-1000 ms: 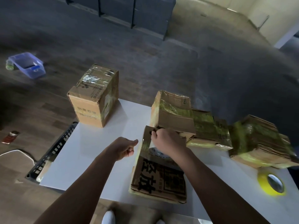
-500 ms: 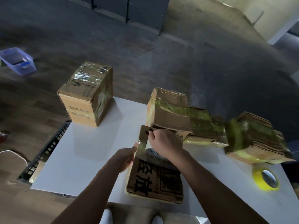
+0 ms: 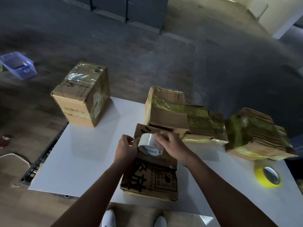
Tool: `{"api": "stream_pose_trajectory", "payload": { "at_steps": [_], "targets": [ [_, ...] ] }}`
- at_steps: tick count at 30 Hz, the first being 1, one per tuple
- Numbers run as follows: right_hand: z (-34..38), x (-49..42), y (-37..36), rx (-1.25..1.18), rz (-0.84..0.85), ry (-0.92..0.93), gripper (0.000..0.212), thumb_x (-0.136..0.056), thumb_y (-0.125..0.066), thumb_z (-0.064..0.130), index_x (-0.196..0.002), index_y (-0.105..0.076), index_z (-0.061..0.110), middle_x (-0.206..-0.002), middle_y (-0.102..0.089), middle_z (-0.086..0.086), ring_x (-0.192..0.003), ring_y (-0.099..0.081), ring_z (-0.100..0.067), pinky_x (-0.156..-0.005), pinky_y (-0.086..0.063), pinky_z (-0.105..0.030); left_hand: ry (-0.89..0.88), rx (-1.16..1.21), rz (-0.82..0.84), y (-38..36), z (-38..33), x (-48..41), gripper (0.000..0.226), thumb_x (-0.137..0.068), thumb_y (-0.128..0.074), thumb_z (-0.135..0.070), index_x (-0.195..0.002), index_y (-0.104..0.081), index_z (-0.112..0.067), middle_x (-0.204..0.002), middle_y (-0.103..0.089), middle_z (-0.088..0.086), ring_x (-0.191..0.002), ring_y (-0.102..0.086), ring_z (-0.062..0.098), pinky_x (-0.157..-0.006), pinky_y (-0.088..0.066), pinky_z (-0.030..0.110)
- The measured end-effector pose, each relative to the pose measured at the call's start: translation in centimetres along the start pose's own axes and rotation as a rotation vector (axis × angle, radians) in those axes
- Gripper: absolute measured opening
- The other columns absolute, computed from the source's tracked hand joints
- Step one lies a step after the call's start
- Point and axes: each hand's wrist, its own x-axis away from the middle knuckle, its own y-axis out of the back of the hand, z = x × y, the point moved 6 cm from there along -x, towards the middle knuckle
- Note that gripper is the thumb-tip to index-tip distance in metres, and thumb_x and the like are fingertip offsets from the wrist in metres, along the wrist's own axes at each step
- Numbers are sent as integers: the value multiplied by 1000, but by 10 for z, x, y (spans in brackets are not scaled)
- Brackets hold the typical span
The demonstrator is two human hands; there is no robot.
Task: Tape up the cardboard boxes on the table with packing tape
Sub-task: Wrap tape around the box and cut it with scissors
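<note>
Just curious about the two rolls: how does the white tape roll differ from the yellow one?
The white tape roll is held by the left hand and right hand over a printed cardboard box; the yellow tape roll lies untouched on the white table. The white one is tilted; the yellow one lies flat. Both are hollow-cored rings.

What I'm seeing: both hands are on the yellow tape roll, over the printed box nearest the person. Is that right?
Wrong colour: it is the white tape roll; the yellow tape roll lies untouched on the table at right, as the head view shows. Otherwise yes: left hand and right hand are both on it, over the printed box.
</note>
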Motion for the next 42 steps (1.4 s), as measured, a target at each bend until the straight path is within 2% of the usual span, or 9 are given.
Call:
{"api": "stream_pose_trajectory", "payload": {
  "at_steps": [3, 10, 14, 17, 20, 24, 28, 32, 42],
  "targets": [
    [4, 0, 13, 117, -80, 49, 42, -95, -49, 47, -61, -48, 21, -51, -47, 9, -45, -42, -1, -44, -30, -16, 5, -10, -24, 6, 3, -2, 30, -89, -58, -48, -97, -48, -21, -89, -56, -6, -82, -58, 15, -65, -42, 32],
    [-8, 13, 36, 341, -90, 2, 48, -97, -45, 38, -59, -35, 11, -51, -32, -4, -43, -27, -16, -49, -21, -29, -113, -148, -92, 5, -14, 7, 26, -92, -58, -41, -102, -48, -19, -99, -55, -4, -79, -53, 12, -63, -37, 28],
    [1, 7, 28, 463, -83, 9, 51, -99, -42, 35, -54, -32, 13, -46, -30, 0, -40, -28, -15, -45, -21, -28, -622, -522, -252, 7, -54, 35, 29, -88, -63, -18, -115, -60, -7, -114, -59, 11, -102, -57, 31, -79, -47, 42],
    [-3, 7, 30, 446, -111, -10, 50, -98, -42, 36, -54, -32, 13, -46, -29, -1, -41, -29, -16, -47, -22, -30, -860, -613, 50, -22, -57, 61, 51, -95, -50, -30, -142, -44, -11, -146, -46, 9, -136, -40, 28, -110, -34, 43],
    [-13, 12, 34, 302, -168, -36, 50, -95, -44, 41, -52, -38, 16, -45, -36, 2, -41, -34, -14, -48, -26, -29, -853, -876, 192, -40, -38, 72, 79, -93, -22, -60, -154, -8, -12, -160, -1, 4, -149, 1, 20, -120, 3, 38],
    [-27, 27, 30, -21, -141, -7, 46, -96, -52, 38, -54, -41, 23, -48, -42, 10, -48, -41, -5, -53, -32, -28, -794, -1034, 271, -45, -30, 65, 88, -89, -13, -70, -149, 19, -15, -158, 18, 3, -146, 21, 17, -119, 13, 38],
    [-27, 31, 34, -27, -149, 27, 45, -96, -54, 32, -56, -39, 20, -49, -37, 9, -50, -36, -7, -54, -29, -28, -779, -1076, 278, -46, -27, 63, 89, -89, -10, -72, -150, 17, -14, -159, 18, 5, -145, 23, 17, -120, 12, 40],
    [-24, 32, 50, 221, -213, 101, 48, -94, -56, 25, -56, -40, 0, -49, -38, -16, -48, -32, -18, -50, -25, -30, -779, -1099, 282, -46, -26, 63, 92, -86, -5, -73, -151, 13, -12, -159, 18, 5, -145, 23, 17, -119, 13, 39],
    [-18, 21, 48, 406, -211, 25, 50, -96, -47, 38, -54, -37, 12, -48, -37, -2, -47, -37, -19, -49, -25, -31, -799, -1017, 336, -82, -40, 86, 96, -83, -6, -73, -152, 11, -9, -160, 15, 9, -147, 19, 20, -120, 11, 41]
  ]
}}
